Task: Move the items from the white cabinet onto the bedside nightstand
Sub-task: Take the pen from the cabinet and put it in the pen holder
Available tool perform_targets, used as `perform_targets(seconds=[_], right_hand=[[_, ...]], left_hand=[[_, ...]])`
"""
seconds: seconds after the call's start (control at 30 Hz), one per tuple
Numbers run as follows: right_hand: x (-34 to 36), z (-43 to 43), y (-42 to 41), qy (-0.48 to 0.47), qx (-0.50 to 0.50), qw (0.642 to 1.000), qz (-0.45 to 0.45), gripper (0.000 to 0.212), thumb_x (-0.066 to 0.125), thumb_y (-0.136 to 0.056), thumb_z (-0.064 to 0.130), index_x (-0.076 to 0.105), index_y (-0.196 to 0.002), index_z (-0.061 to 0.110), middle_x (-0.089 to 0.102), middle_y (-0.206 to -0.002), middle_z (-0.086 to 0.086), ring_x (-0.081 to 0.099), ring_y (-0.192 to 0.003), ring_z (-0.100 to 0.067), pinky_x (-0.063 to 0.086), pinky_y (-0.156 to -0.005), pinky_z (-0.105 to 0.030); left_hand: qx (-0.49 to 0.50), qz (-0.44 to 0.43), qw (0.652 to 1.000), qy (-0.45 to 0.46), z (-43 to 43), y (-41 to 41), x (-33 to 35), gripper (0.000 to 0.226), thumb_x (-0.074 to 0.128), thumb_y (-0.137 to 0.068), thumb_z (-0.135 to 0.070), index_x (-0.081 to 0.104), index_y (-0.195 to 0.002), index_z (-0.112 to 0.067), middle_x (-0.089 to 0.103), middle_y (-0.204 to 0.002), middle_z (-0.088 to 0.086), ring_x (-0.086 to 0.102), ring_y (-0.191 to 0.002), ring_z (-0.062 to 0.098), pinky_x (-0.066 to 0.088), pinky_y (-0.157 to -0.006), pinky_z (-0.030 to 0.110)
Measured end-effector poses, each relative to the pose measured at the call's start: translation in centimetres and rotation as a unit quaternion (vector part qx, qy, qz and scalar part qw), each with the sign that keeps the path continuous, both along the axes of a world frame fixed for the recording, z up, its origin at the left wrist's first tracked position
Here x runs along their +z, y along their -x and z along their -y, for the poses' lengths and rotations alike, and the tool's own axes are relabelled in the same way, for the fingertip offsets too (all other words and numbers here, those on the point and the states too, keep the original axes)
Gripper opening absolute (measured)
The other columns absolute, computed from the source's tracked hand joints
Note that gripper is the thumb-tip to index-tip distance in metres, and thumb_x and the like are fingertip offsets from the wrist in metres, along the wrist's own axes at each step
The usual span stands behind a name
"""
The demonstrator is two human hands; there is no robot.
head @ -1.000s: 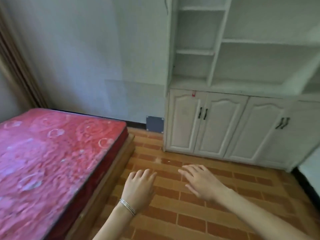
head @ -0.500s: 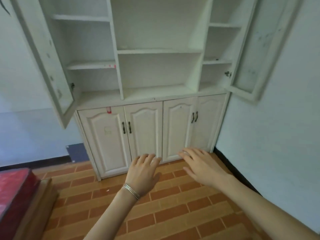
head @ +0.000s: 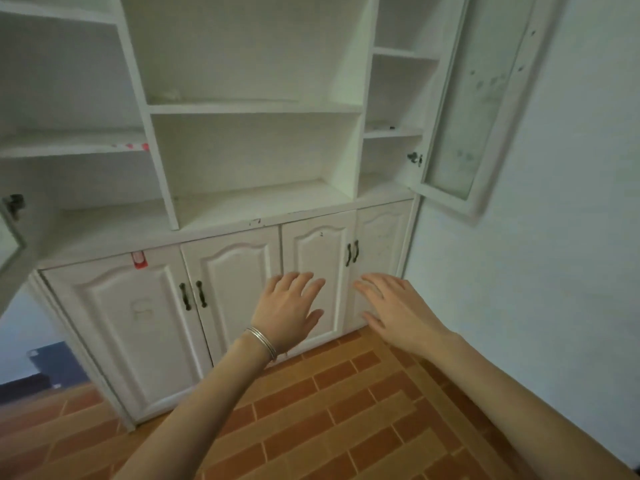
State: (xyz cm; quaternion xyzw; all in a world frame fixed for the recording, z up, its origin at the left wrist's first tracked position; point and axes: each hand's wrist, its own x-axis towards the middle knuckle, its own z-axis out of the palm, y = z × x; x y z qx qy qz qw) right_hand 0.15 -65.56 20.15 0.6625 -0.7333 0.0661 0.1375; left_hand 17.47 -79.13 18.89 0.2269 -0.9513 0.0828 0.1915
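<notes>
A home room: beyond the fingers (head: 298, 282) stands a white cabinet (head: 242, 168), with brick-patterned floor tiles (head: 346, 410) beneath them.

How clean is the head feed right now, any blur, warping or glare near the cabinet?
Head view: soft even light with a green-white cast, no hard glare; wide-angle warping bends the white cabinet uprights and splays the open glass door; motion blur softens the left hand and right hand; the small dark thing on the right shelf is too small to identify.
</notes>
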Motion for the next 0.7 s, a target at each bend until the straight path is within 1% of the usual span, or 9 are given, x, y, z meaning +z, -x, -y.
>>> perform_targets(seconds=[0.1, 0.2, 0.3, 0.4, 0.53, 0.6, 0.7], right_hand=[[0.7, 2.3, 3.0, 0.025, -0.035, 0.999, 0.033, 0.05, 0.045, -0.094, 0.031, 0.031, -0.141, 0.017, 0.036, -0.144, -0.008, 0.033, -0.131, -0.024, 0.028, -0.107, -0.038], [1.4, 4.1, 6.2, 0.032, -0.057, 0.997, 0.035, 0.051, 0.046, -0.094, 0.03, 0.029, -0.141, 0.018, 0.035, -0.144, -0.007, 0.034, -0.13, -0.023, 0.029, -0.106, -0.037], [2.0, 5.8, 9.8, 0.033, -0.065, 0.997, 0.027, 0.051, 0.044, -0.095, 0.032, 0.028, -0.142, 0.02, 0.034, -0.145, -0.006, 0.033, -0.131, -0.022, 0.027, -0.106, -0.036], [1.9, 7.4, 14.1, 0.024, -0.064, 0.997, 0.019, 0.051, 0.042, -0.095, 0.034, 0.027, -0.142, 0.02, 0.031, -0.147, -0.006, 0.031, -0.131, -0.022, 0.027, -0.106, -0.037], [1.7, 9.1, 21.1, 0.018, -0.06, 0.998, 0.009, 0.052, 0.044, -0.095, 0.032, 0.029, -0.142, 0.017, 0.032, -0.146, -0.01, 0.034, -0.13, -0.026, 0.029, -0.105, -0.039], [2.0, 10.0, 25.3, 0.013, -0.062, 0.998, -0.001, 0.053, 0.043, -0.095, 0.032, 0.027, -0.143, 0.016, 0.031, -0.147, -0.011, 0.032, -0.131, -0.026, 0.029, -0.105, -0.039], [3.5, 11.0, 31.6, 0.014, -0.062, 0.998, -0.015, 0.053, 0.042, -0.095, 0.032, 0.025, -0.143, 0.016, 0.03, -0.147, -0.011, 0.031, -0.132, -0.026, 0.03, -0.105, -0.04]], left_hand=[[-0.027, 0.0, 1.0, 0.007, 2.7, 4.0, 1.1, 0.055, 0.045, -0.092, -0.043, 0.035, -0.14, -0.02, 0.041, -0.142, 0.005, 0.038, -0.129, 0.025, 0.028, -0.105, 0.041], [-0.047, 0.001, 0.999, 0.017, 4.7, 8.2, 2.4, 0.055, 0.038, -0.094, -0.045, 0.028, -0.143, -0.022, 0.034, -0.147, 0.002, 0.031, -0.133, 0.022, 0.024, -0.108, 0.038], [-0.061, -0.012, 0.998, 0.023, 6.7, 12.4, 3.2, 0.055, 0.039, -0.093, -0.044, 0.029, -0.142, -0.021, 0.036, -0.145, 0.003, 0.033, -0.132, 0.023, 0.025, -0.108, 0.039], [-0.054, -0.024, 0.998, 0.023, 8.7, 16.6, 3.3, 0.055, 0.042, -0.092, -0.044, 0.032, -0.141, -0.021, 0.04, -0.143, 0.003, 0.036, -0.131, 0.023, 0.028, -0.107, 0.04], [-0.05, -0.017, 0.998, 0.02, 10.8, 23.0, 3.0, 0.058, 0.041, -0.093, -0.044, 0.025, -0.144, -0.024, 0.035, -0.146, 0.002, 0.032, -0.133, 0.022, 0.025, -0.108, 0.038], [-0.043, -0.021, 0.999, 0.019, 11.7, 26.7, 3.4, 0.059, 0.04, -0.093, -0.043, 0.021, -0.145, -0.024, 0.032, -0.148, 0.002, 0.03, -0.134, 0.022, 0.025, -0.107, 0.038], [-0.031, -0.033, 0.998, 0.035, 12.9, 32.0, 4.5, 0.059, 0.041, -0.093, -0.043, 0.022, -0.145, -0.023, 0.032, -0.148, 0.003, 0.031, -0.133, 0.023, 0.026, -0.106, 0.038]])
